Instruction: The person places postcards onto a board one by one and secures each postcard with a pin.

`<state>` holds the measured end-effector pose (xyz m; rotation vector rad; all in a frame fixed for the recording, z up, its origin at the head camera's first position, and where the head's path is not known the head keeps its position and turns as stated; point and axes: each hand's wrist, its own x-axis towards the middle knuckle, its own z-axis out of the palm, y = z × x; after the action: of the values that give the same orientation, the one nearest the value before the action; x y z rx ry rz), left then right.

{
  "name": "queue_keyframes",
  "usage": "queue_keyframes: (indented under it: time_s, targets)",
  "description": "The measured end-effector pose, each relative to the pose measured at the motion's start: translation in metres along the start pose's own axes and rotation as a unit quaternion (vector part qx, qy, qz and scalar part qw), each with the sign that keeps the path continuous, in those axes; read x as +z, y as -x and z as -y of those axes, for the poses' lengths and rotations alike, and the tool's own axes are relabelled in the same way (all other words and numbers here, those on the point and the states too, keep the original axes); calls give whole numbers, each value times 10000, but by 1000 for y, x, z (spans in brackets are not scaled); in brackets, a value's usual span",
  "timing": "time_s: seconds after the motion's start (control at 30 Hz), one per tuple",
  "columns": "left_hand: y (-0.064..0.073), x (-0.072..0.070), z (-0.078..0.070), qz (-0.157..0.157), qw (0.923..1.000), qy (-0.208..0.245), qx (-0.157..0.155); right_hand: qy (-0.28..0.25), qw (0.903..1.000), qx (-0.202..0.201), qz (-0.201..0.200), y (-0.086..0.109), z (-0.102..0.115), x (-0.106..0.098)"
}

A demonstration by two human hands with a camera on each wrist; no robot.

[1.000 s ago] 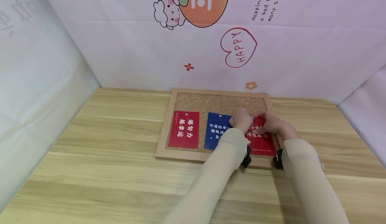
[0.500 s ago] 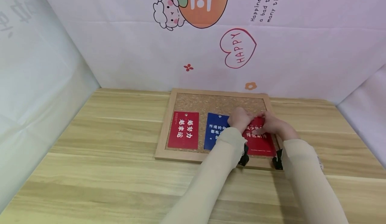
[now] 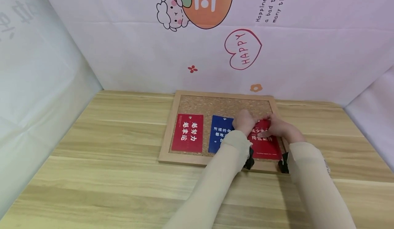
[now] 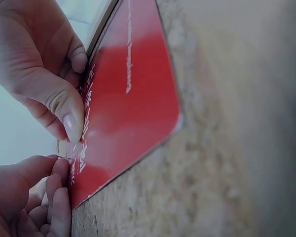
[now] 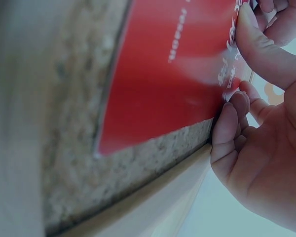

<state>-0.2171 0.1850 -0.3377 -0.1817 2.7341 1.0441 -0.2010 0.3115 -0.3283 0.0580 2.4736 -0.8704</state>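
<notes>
In the head view a red card (image 3: pixel 265 146) with white writing lies on a wood-framed cork board (image 3: pixel 200 103), under both hands. At its top edge my left hand (image 3: pixel 244 122) has its thumb and fingers bent together. In the left wrist view a thin dark line like the point of a thumbtack (image 4: pixel 64 158) shows at these fingertips; its head is hidden. My right hand (image 3: pixel 281 128) presses the card's face with the thumb, its index finger reaching along the top edge. The other right fingers (image 5: pixel 229 128) rest loosely bent beside the card in the right wrist view.
A blue card (image 3: pixel 217 136), partly behind the left forearm, and another red card (image 3: pixel 187 133) are fixed to the board with silver tacks. The board lies on a wooden table (image 3: pixel 107 174). Behind it hangs a printed white cloth (image 3: pixel 138 58).
The left hand has shifted slightly left, showing more of the red card's writing and covering more of the blue card. The right hand stays almost in place.
</notes>
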Motion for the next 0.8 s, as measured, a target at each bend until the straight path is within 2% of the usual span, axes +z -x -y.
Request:
queue_keyframes:
  time_s: [0.53,0.8]
  targets:
    - [-5,6,-2,-83,9995,-286,-136,-73,10000,5,19,-1,-1,0]
    - [-2,3,-3,-60,9991,-390,-129,-131,9998,149,37,-2,-1,1]
